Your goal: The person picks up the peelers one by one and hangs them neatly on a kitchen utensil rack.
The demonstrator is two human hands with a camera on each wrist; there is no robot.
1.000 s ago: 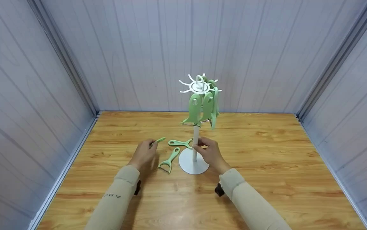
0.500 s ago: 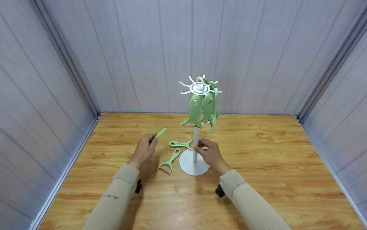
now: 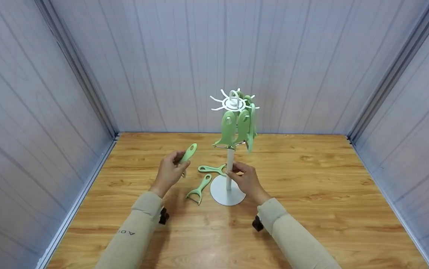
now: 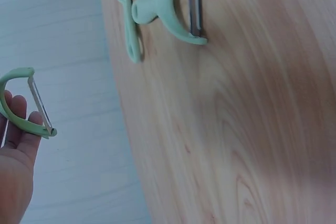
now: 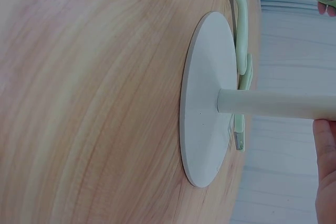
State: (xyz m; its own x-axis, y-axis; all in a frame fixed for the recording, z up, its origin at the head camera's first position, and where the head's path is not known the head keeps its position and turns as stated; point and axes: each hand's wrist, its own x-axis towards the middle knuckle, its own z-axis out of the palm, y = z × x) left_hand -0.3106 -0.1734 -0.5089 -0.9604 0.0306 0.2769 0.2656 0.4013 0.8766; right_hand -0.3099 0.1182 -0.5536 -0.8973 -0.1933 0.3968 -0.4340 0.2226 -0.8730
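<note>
In the head view my left hand point(image 3: 169, 171) holds a green peeler point(image 3: 189, 152) above the table, its holed handle pointing up. The left wrist view shows the fingers against the frame of this peeler point(image 4: 23, 125), beside its metal blade. My right hand point(image 3: 248, 181) grips the white post point(image 3: 230, 160) of an upright stand low down, above its round base point(image 5: 207, 103). Several green peelers point(image 3: 228, 129) hang from hooks on the front and right of the stand's top ring point(image 3: 234, 104); hooks at the left are bare.
Two more green peelers lie on the wooden table left of the base: one peeler point(image 3: 198, 189) slants in front, another peeler point(image 3: 211, 169) lies sideways behind, its head partly behind the post. Pale panel walls point(image 3: 169, 67) enclose the back and both sides.
My left hand has lifted slightly and turned, bringing the held peeler's handle from nearly flat to upright, its hole now showing. The right hand stays on the post.
</note>
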